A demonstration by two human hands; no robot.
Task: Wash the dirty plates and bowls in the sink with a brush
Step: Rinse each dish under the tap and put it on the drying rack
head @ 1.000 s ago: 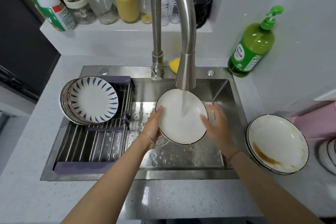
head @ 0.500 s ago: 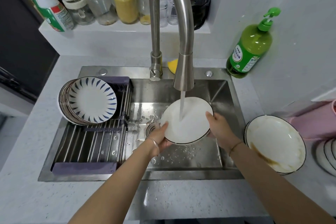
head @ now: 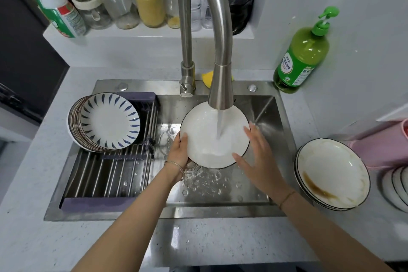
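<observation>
1. Plate (head: 214, 137): white, dark-rimmed, held over the middle of the sink (head: 267, 106). It is tilted with its face toward the person and its upper edge just under the tap (head: 220, 86).
2. Water (head: 220, 125) runs from the spout onto the right half of the plate's face. The face looks free of stains.
3. Left hand (head: 180, 150): it grips the plate's left rim, thumb on the face and fingers behind. It carries the plate.
4. Right hand (head: 258, 157): its fingers are straight and spread, lying against the plate's lower right rim. It holds nothing.
5. Neither hand holds a brush.
6. Deciding relation: the plate is round, so it has no long axis. What matters is the side each hand is on.
7. Rack (head: 114, 174): it spans the left part of the sink, just beside the gripping left hand. Patterned plates (head: 108, 120) lean at its far end.
8. Dirty stack (head: 331, 172): it sits on the counter right of the sink, its top plate streaked brown. It lies nearer the free right hand.
9. Judgement: this looks like the rinsing step. The left hand is better placed to carry the plate across to the rack, and the right to reach the stack.
10. Risk, as a judgement: a wet plate held by one rim may slip.
</observation>
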